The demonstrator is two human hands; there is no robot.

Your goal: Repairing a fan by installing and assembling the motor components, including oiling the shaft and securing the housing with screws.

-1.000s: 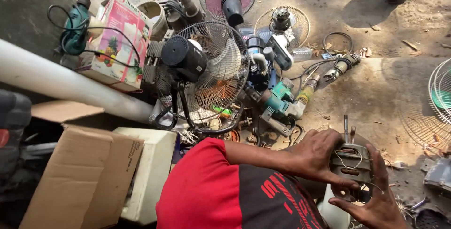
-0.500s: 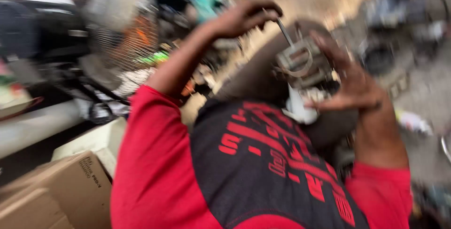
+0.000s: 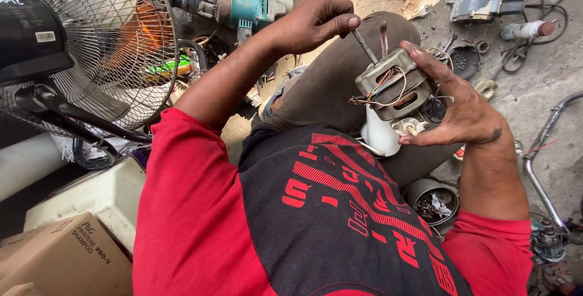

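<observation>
The person sits on the ground and holds a small fan motor (image 3: 395,86) over one bent knee (image 3: 322,95). The right hand (image 3: 467,111) holds the motor. Its thumb lies on top and its fingers are spread under and around the metal body. The left hand (image 3: 316,23) is just up and left of the motor. Its fingers are curled and pressed together with the thumb, pinching a thin screwdriver (image 3: 366,47). The tip of the screwdriver touches the top edge of the motor, near the coloured wires.

It looks like the step is working at the top of the motor with the tool. The next move seems to call for a still right hand and a tip that sits straight.

Far to the left of the motor is a black fan housing (image 3: 27,29) with a small white sticker (image 3: 45,37) on it. Down and left of the motor lies a white box (image 3: 91,196). Below that box is a brown cardboard box (image 3: 54,259) with dark print on its side. Up and right of the motor lies a white bottle (image 3: 525,29) with a red cap.
</observation>
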